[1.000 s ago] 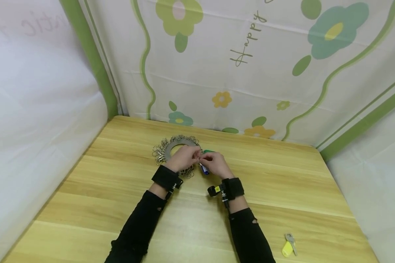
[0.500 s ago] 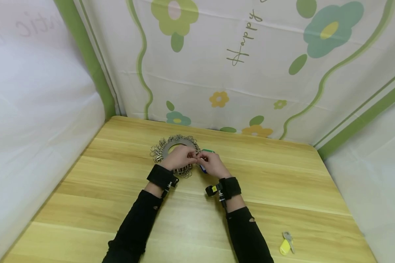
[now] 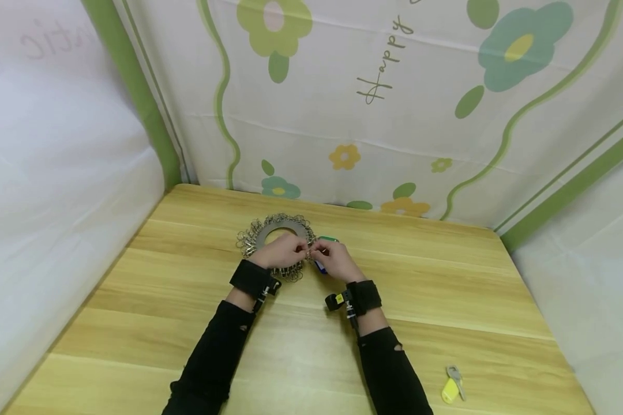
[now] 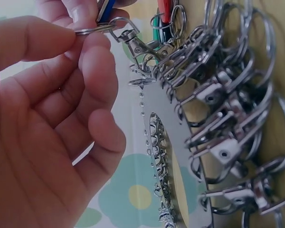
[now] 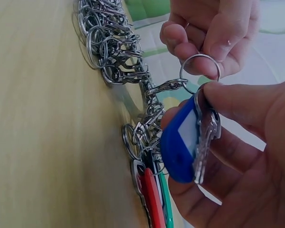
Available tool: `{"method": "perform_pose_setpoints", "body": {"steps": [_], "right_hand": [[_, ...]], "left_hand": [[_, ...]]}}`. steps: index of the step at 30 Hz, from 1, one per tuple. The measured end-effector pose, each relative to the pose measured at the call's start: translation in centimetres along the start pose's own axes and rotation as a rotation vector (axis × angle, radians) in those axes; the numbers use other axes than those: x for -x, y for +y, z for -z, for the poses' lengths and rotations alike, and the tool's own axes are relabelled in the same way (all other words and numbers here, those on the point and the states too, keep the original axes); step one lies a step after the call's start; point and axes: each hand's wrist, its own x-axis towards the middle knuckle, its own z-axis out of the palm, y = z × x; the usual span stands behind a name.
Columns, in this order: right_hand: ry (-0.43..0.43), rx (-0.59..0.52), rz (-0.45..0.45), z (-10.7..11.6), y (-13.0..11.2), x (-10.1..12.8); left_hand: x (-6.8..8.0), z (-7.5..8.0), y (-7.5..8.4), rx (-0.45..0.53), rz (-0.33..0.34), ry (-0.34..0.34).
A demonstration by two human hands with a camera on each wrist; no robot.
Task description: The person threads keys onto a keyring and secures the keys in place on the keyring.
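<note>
A flat grey metal ring plate (image 3: 262, 235) lies toward the back of the table, many snap hooks with split rings around its edge. My left hand (image 3: 280, 252) is over its right side, thumb and finger pinching a split ring (image 4: 92, 30) that hangs from one snap hook (image 4: 133, 43). Close beside it, my right hand (image 3: 338, 263) pinches a blue key tag (image 5: 179, 145) and its silver key (image 5: 204, 147) near their top end, right at that split ring. Whether the key is threaded on the ring cannot be made out.
A red tag (image 5: 153, 197) and a green tag (image 5: 166, 199) with keys hang at the plate's edge beside the hands. A key with a yellow tag (image 3: 450, 391) lies at the table's front right. White patterned cloth (image 3: 301, 115) stands behind the table.
Both hands stay at the plate's right side with small finger movements. The blue tag is now more covered by the right hand than a second ago. The view has shifted slightly.
</note>
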Motion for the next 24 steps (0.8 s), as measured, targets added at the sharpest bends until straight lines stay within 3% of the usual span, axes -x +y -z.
{"method": "perform_pose_setpoints", "body": {"steps": [17,24], "right_hand": [[-0.030,-0.070,-0.005,-0.24,0.69,0.00],[-0.031,-0.071,0.006,-0.06,0.68,-0.02]], "left_hand": [[-0.04,-0.64,-0.13,0.006,0.025,0.002],[-0.05,-0.43,0.04,-0.003,0.003,0.001]]}}
